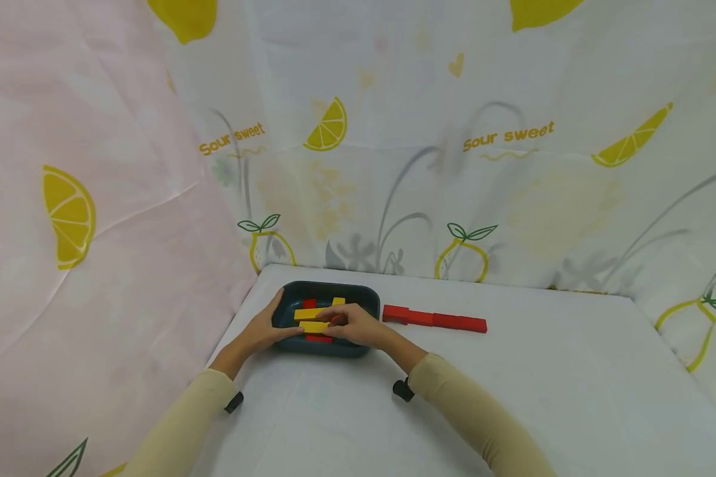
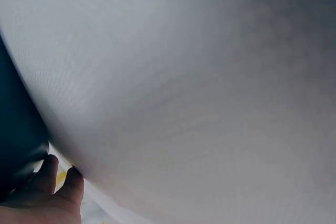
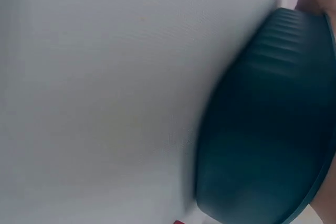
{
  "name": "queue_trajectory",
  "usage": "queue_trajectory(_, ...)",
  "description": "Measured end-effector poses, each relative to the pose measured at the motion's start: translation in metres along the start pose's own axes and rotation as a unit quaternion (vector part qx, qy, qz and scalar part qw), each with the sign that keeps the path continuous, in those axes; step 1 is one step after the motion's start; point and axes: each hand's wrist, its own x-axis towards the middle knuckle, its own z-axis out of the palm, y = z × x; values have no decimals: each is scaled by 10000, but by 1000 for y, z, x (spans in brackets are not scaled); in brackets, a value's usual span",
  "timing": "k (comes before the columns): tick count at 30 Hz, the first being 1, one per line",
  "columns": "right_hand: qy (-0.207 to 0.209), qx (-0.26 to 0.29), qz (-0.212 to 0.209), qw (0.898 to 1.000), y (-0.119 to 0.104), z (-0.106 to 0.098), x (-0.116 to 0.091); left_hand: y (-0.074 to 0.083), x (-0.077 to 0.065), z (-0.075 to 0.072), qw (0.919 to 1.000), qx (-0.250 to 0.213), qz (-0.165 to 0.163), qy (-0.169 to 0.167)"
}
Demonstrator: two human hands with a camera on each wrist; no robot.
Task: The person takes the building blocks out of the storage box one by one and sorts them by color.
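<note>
A dark teal plastic tub [image 1: 358, 289] holds yellow and red blocks. My left hand [image 1: 262, 326] grips the tub's left side, its fingers along the outer wall and its thumb reaching inside to the near yellow block [image 1: 311, 327]. Inside the tub, my right hand [image 1: 358, 324] pinches a red block [image 1: 337, 320], mostly hidden by the fingers. Its thumb is by the right end of the near yellow block, and a second yellow block [image 1: 306, 314] lies just behind. In the left wrist view, the left fingers [image 2: 48, 174] show beside the tub's dark wall [image 2: 18, 124]; the right wrist view shows mostly the tub's outside [image 3: 262, 124].
Several red blocks [image 1: 435, 318] lie end to end in a row on the white table [image 1: 483, 391], right of the tub. Other red [image 1: 309, 303] and yellow blocks [image 1: 338, 301] lie in the tub. Printed cloth [image 1: 394, 165] hangs behind and at the left.
</note>
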Motion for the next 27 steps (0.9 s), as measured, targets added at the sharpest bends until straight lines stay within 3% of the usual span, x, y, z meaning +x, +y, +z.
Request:
queue_trajectory(5,-203,-161,442,9987,2,4,10,0,-1,-2,10000,-21,-31,21)
queue_trajectory(14,-21,208,687,9974,7,8,19,-1,1,-1,9999,19,124,-20)
queue_trajectory(18,-22,342,700,9970,8,10,19,-1,0,0,10000,25,22,-45)
queue_trajectory(27,-143,-775,436,9959,8,18,21,-2,-2,-2,9999,99,65,-50)
